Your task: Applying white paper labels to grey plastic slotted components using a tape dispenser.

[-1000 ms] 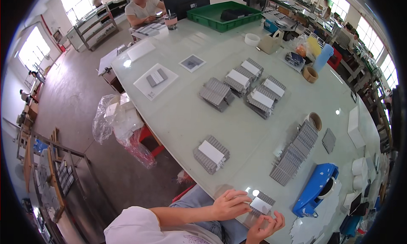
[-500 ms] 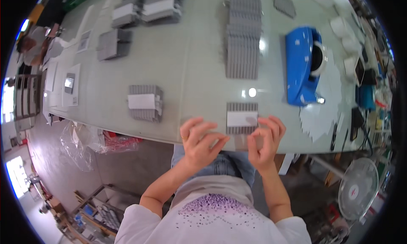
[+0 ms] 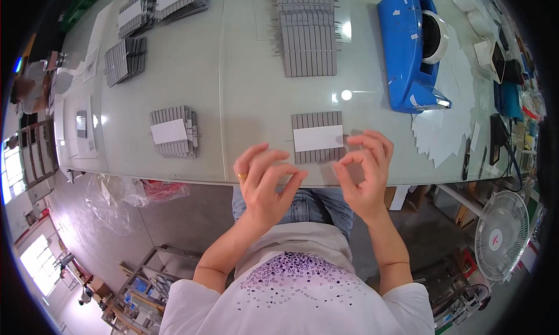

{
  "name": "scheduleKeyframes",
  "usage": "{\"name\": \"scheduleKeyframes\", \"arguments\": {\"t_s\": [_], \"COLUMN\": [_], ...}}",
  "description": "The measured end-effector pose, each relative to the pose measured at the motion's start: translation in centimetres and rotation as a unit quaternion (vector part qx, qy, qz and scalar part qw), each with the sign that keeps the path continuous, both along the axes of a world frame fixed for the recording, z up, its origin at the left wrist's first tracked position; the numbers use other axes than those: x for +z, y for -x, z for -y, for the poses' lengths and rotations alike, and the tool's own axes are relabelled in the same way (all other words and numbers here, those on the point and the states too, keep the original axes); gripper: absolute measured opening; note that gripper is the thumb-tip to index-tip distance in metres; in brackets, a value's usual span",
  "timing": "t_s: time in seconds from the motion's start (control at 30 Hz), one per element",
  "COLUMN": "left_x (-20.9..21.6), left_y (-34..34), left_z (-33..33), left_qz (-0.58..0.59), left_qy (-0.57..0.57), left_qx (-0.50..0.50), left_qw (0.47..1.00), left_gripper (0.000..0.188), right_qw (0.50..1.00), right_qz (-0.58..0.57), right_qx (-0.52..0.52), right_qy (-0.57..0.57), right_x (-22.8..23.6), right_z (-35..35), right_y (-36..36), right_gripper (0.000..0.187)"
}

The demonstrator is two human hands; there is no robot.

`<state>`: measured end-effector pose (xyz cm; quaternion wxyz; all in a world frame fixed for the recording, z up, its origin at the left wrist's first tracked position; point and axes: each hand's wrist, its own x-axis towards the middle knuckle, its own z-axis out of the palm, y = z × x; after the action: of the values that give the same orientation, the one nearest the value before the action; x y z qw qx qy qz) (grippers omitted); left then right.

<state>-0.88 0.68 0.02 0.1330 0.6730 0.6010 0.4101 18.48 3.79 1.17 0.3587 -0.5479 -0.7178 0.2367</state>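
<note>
Both hands hover at the near edge of the glass-topped table, fingers curled and the tips of thumb and forefinger brought together. My left hand is just left of and below a flat grey ribbed piece. My right hand is by that piece's lower right corner. Anything pinched between the fingertips is too thin or clear to make out. A white paper label lies across the ribbed piece, which has thin pins at its sides. A blue tape dispenser with a white roll stands to the right.
A stack of labelled grey pieces sits at left, with more stacks behind it. A long row of grey pieces lies at far centre. White paper lies beside the dispenser. A fan stands below right.
The head view has shifted, so the table things appear higher and further left. Both hands keep their pinched pose near the labelled piece, with the right hand slightly higher.
</note>
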Motion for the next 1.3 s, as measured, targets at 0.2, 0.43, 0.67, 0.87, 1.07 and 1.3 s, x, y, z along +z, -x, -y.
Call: {"name": "scheduleKeyframes", "arguments": {"t_s": [0.2,0.43,0.67,0.87,1.07,1.3], "left_x": [-0.4,0.6,0.6,-1.2,-2.1,-2.4], "left_y": [-0.6,-0.9,-0.5,-1.0,-1.3,-1.3], "left_z": [0.6,-1.0,-1.3,1.6,1.8,1.9], "left_qz": [-0.020,0.016,-0.004,-0.037,-0.064,-0.086], "left_qy": [-0.009,0.014,0.040,0.008,-0.016,-0.030], "left_qx": [-0.085,0.000,0.007,-0.080,-0.088,-0.088], "left_qw": [0.996,1.000,0.999,0.996,0.994,0.992], "left_gripper": [0.022,0.021,0.022,0.019,0.017,0.016], "right_qw": [1.000,0.999,1.000,0.993,0.991,0.990], "right_qz": [0.000,0.036,-0.006,0.038,0.065,0.071], "right_qx": [0.005,-0.011,-0.012,0.065,0.060,0.059], "right_qy": [-0.001,-0.021,-0.015,-0.093,-0.104,-0.103], "right_x": [-0.1,0.3,-0.1,-1.2,-1.6,-1.6], "right_z": [0.4,-1.1,-0.9,1.4,1.2,1.3], "right_y": [-0.4,0.2,0.3,1.0,1.3,1.3], "right_gripper": [0.015,0.015,0.015,0.019,0.020,0.019]}}
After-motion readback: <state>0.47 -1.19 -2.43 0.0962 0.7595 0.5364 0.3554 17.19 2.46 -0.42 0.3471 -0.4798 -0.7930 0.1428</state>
